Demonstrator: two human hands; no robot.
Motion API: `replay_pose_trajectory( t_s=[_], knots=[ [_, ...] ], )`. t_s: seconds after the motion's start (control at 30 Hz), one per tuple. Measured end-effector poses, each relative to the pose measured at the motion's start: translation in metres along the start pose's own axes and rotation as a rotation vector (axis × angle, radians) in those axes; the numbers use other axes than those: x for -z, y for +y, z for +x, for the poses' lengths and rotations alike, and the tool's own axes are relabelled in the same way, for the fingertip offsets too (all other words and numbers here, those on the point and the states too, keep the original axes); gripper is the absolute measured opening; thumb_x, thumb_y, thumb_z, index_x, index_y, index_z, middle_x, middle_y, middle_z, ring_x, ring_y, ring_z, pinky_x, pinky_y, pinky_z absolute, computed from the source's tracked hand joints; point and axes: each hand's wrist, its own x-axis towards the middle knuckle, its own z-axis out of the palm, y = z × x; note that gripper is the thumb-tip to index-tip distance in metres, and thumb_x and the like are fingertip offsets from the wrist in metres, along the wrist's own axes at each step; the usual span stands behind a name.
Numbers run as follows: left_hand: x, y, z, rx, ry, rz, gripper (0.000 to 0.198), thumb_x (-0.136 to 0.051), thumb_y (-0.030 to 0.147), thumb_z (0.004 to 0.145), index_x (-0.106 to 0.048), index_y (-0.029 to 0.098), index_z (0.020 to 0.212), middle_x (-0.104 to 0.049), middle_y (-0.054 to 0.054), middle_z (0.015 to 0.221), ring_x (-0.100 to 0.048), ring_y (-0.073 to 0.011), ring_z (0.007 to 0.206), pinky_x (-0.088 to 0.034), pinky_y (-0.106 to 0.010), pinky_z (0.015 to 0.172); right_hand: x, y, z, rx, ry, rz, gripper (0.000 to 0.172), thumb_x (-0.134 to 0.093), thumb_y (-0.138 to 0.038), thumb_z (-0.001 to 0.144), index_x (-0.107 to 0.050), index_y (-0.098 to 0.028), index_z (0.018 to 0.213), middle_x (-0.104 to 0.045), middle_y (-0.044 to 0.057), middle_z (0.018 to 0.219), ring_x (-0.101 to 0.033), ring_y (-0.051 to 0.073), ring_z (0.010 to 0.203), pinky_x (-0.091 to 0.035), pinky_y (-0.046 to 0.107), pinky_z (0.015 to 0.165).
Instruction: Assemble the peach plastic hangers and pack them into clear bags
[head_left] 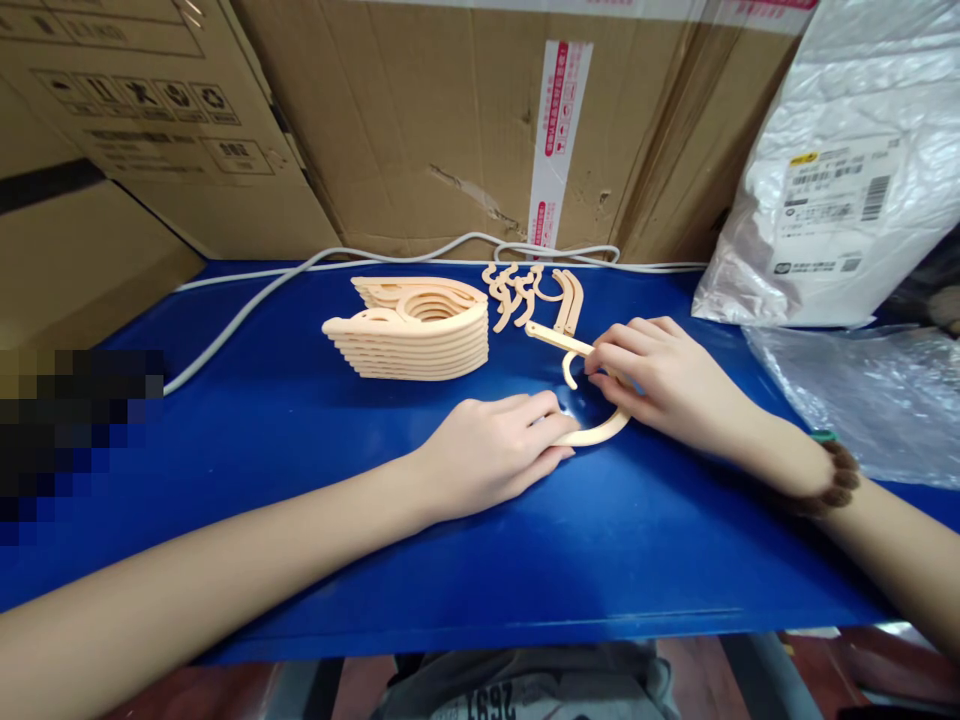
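A cream plastic folding hanger (600,432) lies low over the blue table between my two hands. My left hand (506,450) pinches one curved arm of it from the left. On the other side, my right hand (652,375) has its fingers closed round the hanger near its joint, hiding that part. A straight arm and a small curved hook stick out left of the right fingers. To the left stands a neat stack of folded cream hangers (420,340). Several loose hooks (516,295) and a few curved hanger arms (570,300) lie behind my hands.
Large cardboard boxes (420,130) wall off the back of the blue table (300,570). A white cable (247,312) runs along the rear edge. At the right are a white plastic mailing bag (832,240) and a clear plastic bag (870,400).
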Motion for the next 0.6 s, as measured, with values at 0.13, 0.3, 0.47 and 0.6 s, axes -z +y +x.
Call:
replay_pose_trajectory(
  t_s=[0.13,0.3,0.47,0.6],
  knots=[
    [0.0007,-0.0013,0.0013,0.027,-0.004,-0.008,0.024,-0.047,0.032,0.102,-0.066,0.020,0.111,-0.067,0.000,0.098,-0.063,-0.0151,0.089,-0.047,-0.025,0.062,-0.0049,0.0020,0.0001,0.013,-0.005,-0.035,0.018,-0.043,-0.020,0.098,-0.061,-0.019,0.098,-0.066,0.008,0.103,-0.055,0.021,0.089,-0.033,0.033,0.076],
    [0.0006,-0.0035,0.0035,0.053,-0.008,-0.003,0.023,-0.049,0.031,0.101,-0.067,0.018,0.105,-0.066,-0.003,0.098,-0.058,-0.0188,0.092,-0.050,-0.029,0.074,-0.0019,0.0035,0.0001,0.005,-0.011,-0.020,0.018,-0.044,-0.018,0.098,-0.062,-0.019,0.094,-0.068,0.006,0.099,-0.056,0.020,0.085,-0.033,0.033,0.074],
    [0.0006,-0.0045,0.0052,0.029,0.022,-0.009,0.020,-0.050,0.026,0.099,-0.067,0.016,0.103,-0.065,-0.005,0.100,-0.055,-0.0204,0.097,-0.049,-0.030,0.081,-0.0007,0.0082,-0.0014,-0.008,-0.009,-0.009,0.022,-0.045,-0.024,0.100,-0.064,-0.020,0.091,-0.069,0.004,0.085,-0.058,0.020,0.080,-0.034,0.033,0.076],
    [0.0009,-0.0037,0.0056,0.027,0.016,-0.017,0.020,-0.048,0.020,0.097,-0.067,0.015,0.104,-0.063,-0.006,0.101,-0.054,-0.0208,0.095,-0.049,-0.032,0.082,-0.0037,0.0109,-0.0021,-0.058,0.005,-0.001,0.017,-0.048,-0.024,0.099,-0.063,-0.016,0.096,-0.067,0.005,0.083,-0.059,0.019,0.075,-0.035,0.032,0.076]
  ],
)
